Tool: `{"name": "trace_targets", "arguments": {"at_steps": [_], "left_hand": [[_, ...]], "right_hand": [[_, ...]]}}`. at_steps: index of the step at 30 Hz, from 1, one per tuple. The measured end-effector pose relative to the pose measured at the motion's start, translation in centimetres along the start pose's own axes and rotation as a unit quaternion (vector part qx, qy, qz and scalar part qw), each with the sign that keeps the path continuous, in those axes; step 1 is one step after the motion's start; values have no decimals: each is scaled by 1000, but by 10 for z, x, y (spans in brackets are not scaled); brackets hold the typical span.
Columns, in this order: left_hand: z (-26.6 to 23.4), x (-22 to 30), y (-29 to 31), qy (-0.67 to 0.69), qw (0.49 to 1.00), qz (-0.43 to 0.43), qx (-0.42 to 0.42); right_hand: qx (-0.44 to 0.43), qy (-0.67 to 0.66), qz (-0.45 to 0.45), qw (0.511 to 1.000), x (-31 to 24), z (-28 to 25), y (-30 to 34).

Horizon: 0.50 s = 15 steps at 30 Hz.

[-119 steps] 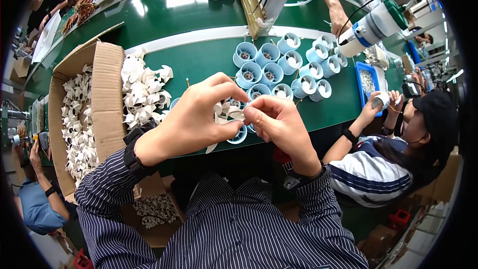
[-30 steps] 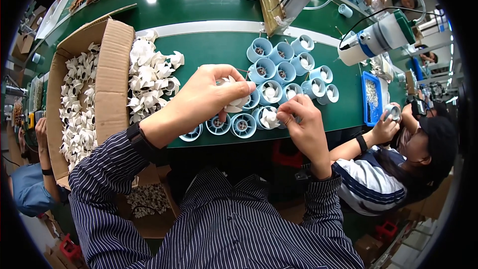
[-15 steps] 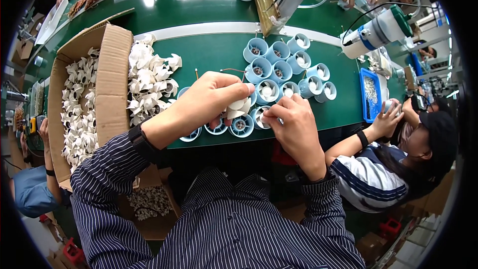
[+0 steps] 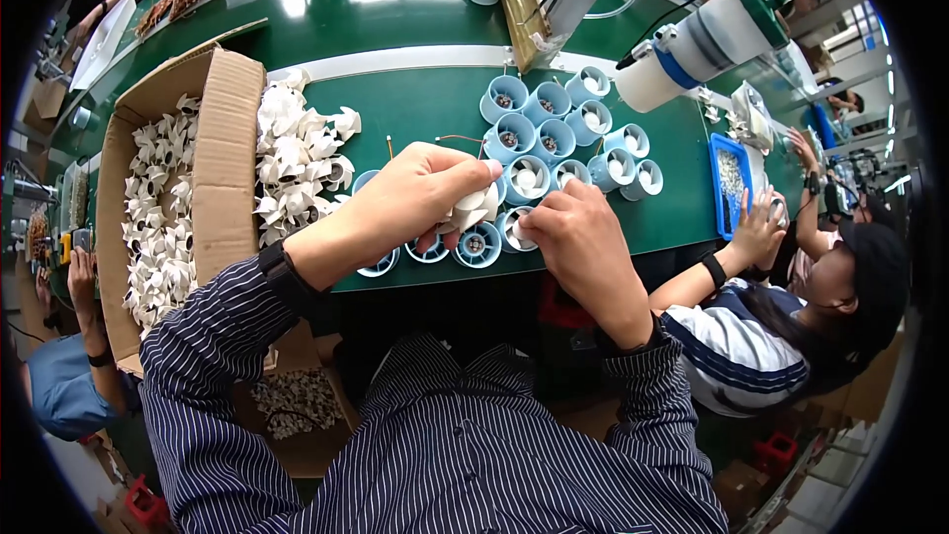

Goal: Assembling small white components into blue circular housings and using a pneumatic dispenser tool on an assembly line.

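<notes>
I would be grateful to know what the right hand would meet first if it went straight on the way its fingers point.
Most likely the white fan piece inside the light-blue cup, just at the fingertips of the right hand; depth is unclear, so they may be touching it.

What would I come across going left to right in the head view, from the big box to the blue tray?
Box, pile of white fans, left hand, right hand, blue tray.
</notes>
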<state>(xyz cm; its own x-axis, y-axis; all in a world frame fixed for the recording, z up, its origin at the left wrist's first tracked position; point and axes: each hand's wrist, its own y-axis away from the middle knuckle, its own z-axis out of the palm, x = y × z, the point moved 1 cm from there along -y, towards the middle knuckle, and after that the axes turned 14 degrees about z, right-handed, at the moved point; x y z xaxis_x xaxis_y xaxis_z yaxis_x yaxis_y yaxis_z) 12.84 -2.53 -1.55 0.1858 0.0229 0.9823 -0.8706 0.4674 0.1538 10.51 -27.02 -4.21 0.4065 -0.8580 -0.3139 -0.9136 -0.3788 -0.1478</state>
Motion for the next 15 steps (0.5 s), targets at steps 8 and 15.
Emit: {"name": "trace_targets", "arguments": {"at_steps": [8,15], "left_hand": [[2,7,-2,-35,999,1,-23],[8,11,3,-58,997,23,-45]], "right_hand": [[14,17,-26,999,-2,5,0],[26,63,-33,997,-1,10,4]]}}
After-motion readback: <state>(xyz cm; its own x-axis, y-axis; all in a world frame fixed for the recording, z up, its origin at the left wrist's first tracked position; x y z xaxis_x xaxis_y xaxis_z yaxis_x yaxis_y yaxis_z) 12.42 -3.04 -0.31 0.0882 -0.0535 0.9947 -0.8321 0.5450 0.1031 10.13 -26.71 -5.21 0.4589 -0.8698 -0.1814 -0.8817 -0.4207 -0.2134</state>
